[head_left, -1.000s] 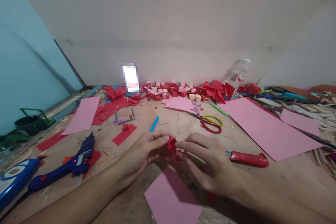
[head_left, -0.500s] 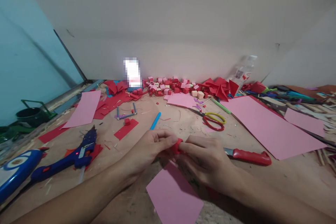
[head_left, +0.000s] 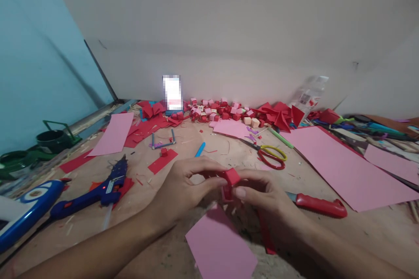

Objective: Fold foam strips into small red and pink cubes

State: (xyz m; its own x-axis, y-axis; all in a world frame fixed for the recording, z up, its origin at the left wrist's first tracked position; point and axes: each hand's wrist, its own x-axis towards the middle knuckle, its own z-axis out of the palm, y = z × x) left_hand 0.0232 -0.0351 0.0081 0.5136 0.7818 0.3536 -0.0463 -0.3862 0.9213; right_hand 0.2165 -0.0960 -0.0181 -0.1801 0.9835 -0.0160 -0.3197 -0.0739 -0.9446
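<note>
Between both hands, above the work surface, is a small red paper box (head_left: 232, 177), its top face square and its lower part folded. My left hand (head_left: 193, 183) pinches it from the left with thumb and fingers. From the other side my right hand (head_left: 262, 189) grips it, thumb on the near face. Below them lies a pink sheet of paper (head_left: 221, 244). A narrow red paper strip (head_left: 266, 235) shows partly under my right hand. The red-handled knife (head_left: 321, 205) lies just right of that hand, its blade partly hidden.
On the left are a blue glue gun (head_left: 111, 183) and a blue-and-white object (head_left: 32, 209). Scissors (head_left: 271, 157) lie ahead, before a heap of small paper cubes (head_left: 216, 111). A plastic bottle (head_left: 310, 96) leans on the wall; a large pink sheet (head_left: 347, 165) lies right.
The red paper piece has been turned so that a square face points up, and both hands now pinch its sides. The view has shifted slightly to the left.
</note>
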